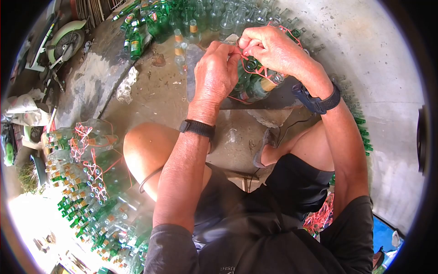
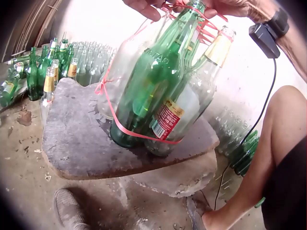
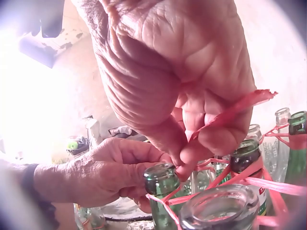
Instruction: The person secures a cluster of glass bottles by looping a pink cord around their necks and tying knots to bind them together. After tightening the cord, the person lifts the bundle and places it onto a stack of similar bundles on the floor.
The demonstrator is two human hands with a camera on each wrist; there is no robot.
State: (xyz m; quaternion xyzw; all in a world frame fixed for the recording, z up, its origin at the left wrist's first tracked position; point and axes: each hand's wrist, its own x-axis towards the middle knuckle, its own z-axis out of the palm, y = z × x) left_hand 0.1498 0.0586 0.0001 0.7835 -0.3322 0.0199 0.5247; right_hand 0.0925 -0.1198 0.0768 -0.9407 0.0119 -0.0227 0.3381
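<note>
At the far left, a crowd of green and clear glass bottles [image 1: 86, 201] stands on the floor, and beside it clear bottles bound with pink plastic strip [image 1: 82, 139] form tied sets, probably parked there so they stay out of the working space. Higher up, loose green glass bottles with paper labels [image 1: 136, 43] lie and lean near the standing rows.

Next comes the left hand [image 1: 214, 71], its fingers bent inward and their tips closed at the bottle necks, where they seem to pinch a narrow pink plastic strip [image 3: 235, 109]; the very tips are partly hidden. Below it, a cluster of green and clear glass bottles [image 2: 148, 91] stands upright on a flat grey stone slab [image 2: 72, 143], which likely gives a firm base at a handy height between the knees. A pink band [image 2: 127, 132] circles the cluster low down, apparently to stop the bases spreading, while more strip weaves among the necks.

To the right, the right hand [image 1: 273, 48] bends down over the necks, thumb and forefinger pressed together on the strip, whose loose end trails past the fingers; both hands work close together, presumably to keep tension in the strip. Further right, clear bottles [image 1: 312, 43] stand by the pale wall
</note>
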